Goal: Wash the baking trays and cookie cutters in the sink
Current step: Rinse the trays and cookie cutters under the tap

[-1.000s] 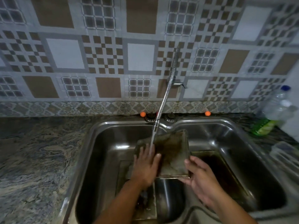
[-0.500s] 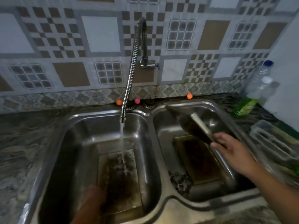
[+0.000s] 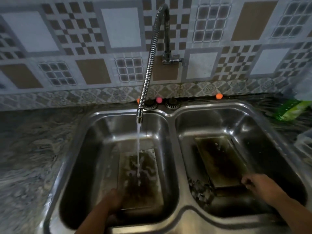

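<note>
the left hand [image 3: 112,200] has its fingers curled on the near edge of the stained rectangular metal baking tray [image 3: 140,179] under the tap's stream. the right hand [image 3: 258,184] looks to pinch the darker burnt tray [image 3: 219,161]; its grip is unclear. judging by this, tilt the left tray so water sheets off away from the fingers.

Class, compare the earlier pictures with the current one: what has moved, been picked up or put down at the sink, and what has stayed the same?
The stained metal baking tray, rinsed under the tap by both hands, was carried by the right hand to the right basin and laid flat; that hand still touches its near edge. The left hand dropped to the second dirty tray in the left basin. Water keeps running from the flexible chrome tap.
</note>
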